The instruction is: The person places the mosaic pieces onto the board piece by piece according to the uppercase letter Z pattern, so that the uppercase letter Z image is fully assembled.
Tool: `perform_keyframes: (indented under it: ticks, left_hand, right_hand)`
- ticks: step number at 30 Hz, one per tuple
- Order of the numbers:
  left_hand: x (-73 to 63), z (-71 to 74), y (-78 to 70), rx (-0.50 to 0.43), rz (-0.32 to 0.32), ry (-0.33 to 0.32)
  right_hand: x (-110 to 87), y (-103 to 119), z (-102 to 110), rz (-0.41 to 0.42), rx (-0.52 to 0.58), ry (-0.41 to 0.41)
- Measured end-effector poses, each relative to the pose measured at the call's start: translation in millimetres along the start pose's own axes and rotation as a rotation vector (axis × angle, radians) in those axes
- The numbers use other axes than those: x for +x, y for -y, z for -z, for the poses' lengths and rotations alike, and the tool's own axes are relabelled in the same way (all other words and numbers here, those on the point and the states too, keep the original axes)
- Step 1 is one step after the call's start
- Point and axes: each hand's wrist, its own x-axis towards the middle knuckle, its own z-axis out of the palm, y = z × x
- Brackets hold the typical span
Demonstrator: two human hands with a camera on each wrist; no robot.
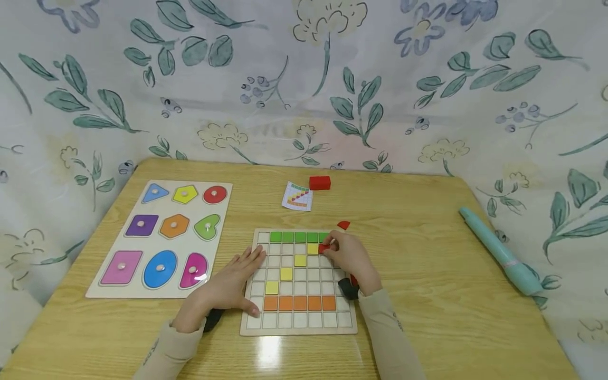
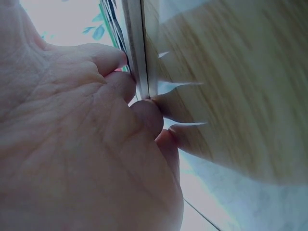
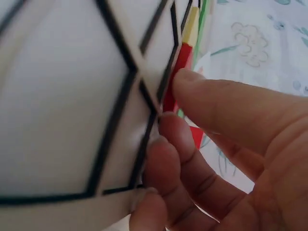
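Note:
A wooden grid board lies in the middle of the table. Green squares line its far row, orange squares a near row, and yellow squares climb diagonally between them. My right hand pinches a small red piece beside the uppermost yellow square; in the right wrist view the thumb presses on that red piece, with fingertips close below it. My left hand rests spread over the board's left edge. Its fingertips meet the board's edge in the left wrist view.
Beyond the board lie a pattern card, a red block and a loose red piece. A knobbed shape puzzle lies to the left. A long teal tapered object sits near the right table edge. Patterned fabric hangs behind.

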Motion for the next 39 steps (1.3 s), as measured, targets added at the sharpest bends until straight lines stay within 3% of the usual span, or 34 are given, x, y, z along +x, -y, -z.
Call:
perform_keyframes:
  ticks: [7, 15, 20, 25, 31, 35, 39]
  left_hand:
    - [-1.1, 1.5, -2.8, 0.002, 0.002, 0.004]
    - [-0.8, 0.0, -1.8, 0.004, 0.008, 0.005]
    - [-2.2, 1.2, -2.1, 0.007, 0.009, -0.002]
    - [-3.0, 1.9, -3.2, 0.008, 0.01, -0.001]
    - [-2.1, 0.6, -4.0, 0.004, 0.005, 0.0]
    - [-1.9, -0.6, -4.4, -0.006, 0.008, 0.017]
    - [-2.4, 0.2, -5.8, -0.008, 0.019, 0.018]
  right_hand:
    - [0.7, 6.5, -0.1, 0.047, -0.067, 0.016]
    - [2.3, 7.0, -3.0, -0.016, 0.015, 0.003]
    - [4.0, 5.1, -3.0, -0.003, 0.057, 0.021]
    - [10.9, -11.0, 8.9, -0.004, 0.143, 0.03]
    - [27.6, -42.7, 27.5, -0.015, 0.12, -0.127]
    - [33.9, -53.9, 31.6, -0.064, 0.091, -0.086]
    - [34.7, -50.4, 31.5, -0.081, 0.051, -0.068]
